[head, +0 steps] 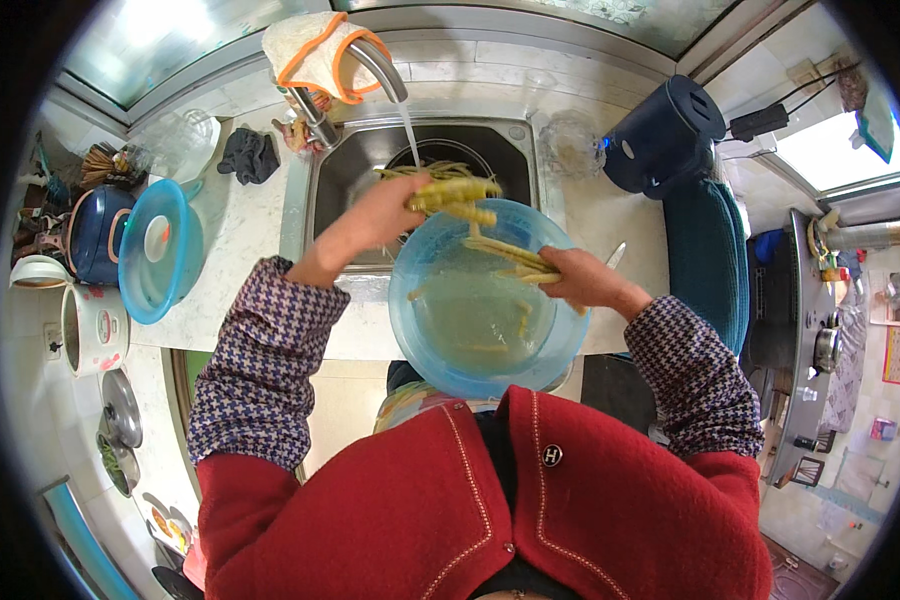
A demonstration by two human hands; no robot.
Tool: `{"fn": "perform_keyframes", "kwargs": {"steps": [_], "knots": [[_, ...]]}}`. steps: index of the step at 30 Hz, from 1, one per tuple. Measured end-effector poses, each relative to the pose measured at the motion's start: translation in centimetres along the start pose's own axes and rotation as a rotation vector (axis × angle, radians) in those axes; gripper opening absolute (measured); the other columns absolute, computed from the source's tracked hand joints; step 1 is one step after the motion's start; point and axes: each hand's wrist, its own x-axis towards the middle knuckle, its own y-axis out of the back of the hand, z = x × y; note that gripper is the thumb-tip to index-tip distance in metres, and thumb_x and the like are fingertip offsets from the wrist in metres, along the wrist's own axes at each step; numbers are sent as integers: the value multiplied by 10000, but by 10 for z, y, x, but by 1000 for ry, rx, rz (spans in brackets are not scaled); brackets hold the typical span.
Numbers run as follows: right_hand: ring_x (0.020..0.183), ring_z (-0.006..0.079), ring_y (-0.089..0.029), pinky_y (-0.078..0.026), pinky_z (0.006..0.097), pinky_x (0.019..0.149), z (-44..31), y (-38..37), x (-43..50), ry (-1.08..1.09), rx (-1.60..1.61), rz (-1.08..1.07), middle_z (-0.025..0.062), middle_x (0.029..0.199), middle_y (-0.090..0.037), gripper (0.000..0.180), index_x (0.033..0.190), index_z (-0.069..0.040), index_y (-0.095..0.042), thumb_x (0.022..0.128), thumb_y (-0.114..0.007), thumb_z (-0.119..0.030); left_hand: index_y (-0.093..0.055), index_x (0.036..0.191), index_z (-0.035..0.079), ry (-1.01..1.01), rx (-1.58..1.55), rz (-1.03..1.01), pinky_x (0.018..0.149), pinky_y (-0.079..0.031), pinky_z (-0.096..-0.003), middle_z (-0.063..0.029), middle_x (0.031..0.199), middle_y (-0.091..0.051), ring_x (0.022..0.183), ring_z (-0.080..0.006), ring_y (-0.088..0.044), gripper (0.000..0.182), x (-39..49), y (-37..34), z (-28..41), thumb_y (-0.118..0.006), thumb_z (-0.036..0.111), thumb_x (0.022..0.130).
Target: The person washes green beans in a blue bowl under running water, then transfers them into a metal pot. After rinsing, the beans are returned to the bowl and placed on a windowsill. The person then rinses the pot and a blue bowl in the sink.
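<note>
A folded bunch of yellow-green long beans point(454, 196) is in my left hand point(391, 210), above the sink's near side and beside the running water. My right hand point(583, 274) grips a few paler long beans point(511, 256), their ends pointing left over the basin. Below both hands, a translucent blue plastic basin point(420, 349) holds cloudy water with a few loose bean pieces. It overlaps the front of the steel sink point(337, 187). More beans lie at the far side in the sink, around a dark round pan or bowl point(487, 159), partly hidden by my left hand.
A metal faucet point(381, 66) with an orange-edged cloth point(300, 56) runs water into the sink. On the left counter stand another blue basin point(154, 247) and a dark cloth point(247, 155). At right are a knife blade point(616, 255) and a dark blue appliance point(656, 139).
</note>
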Motion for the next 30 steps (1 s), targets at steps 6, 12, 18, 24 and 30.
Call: {"fn": "perform_keyframes", "kwargs": {"steps": [6, 12, 18, 24, 30], "knots": [[773, 374, -578, -451, 459, 665, -23, 48, 23, 103, -214, 110, 180, 779, -596, 247, 896, -58, -524, 713, -628, -186, -532, 1049, 57, 53, 226, 97, 755, -455, -448, -193, 905, -588, 903, -380, -560, 386, 49, 6, -34, -648, 82, 681], [826, 373, -579, -456, 459, 697, -60, 81, 70, 95, -400, 152, 176, 833, -601, 235, 911, -55, -530, 727, -605, -180, -543, 1135, 77, 214, 435, 73, 839, -456, -425, -197, 1108, -522, 1034, -344, -524, 490, 66, -24, -105, -682, 111, 667], [935, 343, -557, -456, 429, 795, -65, 34, 125, 518, -495, 550, 168, 984, -567, 352, 1033, -20, -531, 730, -642, -162, -592, 1020, 67, 270, 623, 247, 733, -492, -431, -153, 922, -594, 880, -345, -586, 259, 21, 21, -104, -549, 122, 771], [955, 248, -567, -459, 358, 770, -22, -64, 79, 581, -497, 6, 102, 977, -578, 317, 991, -82, -572, 698, -648, -178, -554, 920, 50, -140, 442, 86, 669, -494, -388, -146, 912, -586, 872, -298, -582, 179, -49, -81, -19, -569, 121, 756], [961, 218, -565, -451, 367, 751, 4, -98, 75, 452, -709, -131, 89, 931, -589, 297, 1049, -102, -587, 763, -588, -182, -512, 931, 14, 214, 652, -314, 623, -510, -387, -184, 862, -582, 821, -307, -610, 247, -56, -152, -24, -598, 82, 709]]}}
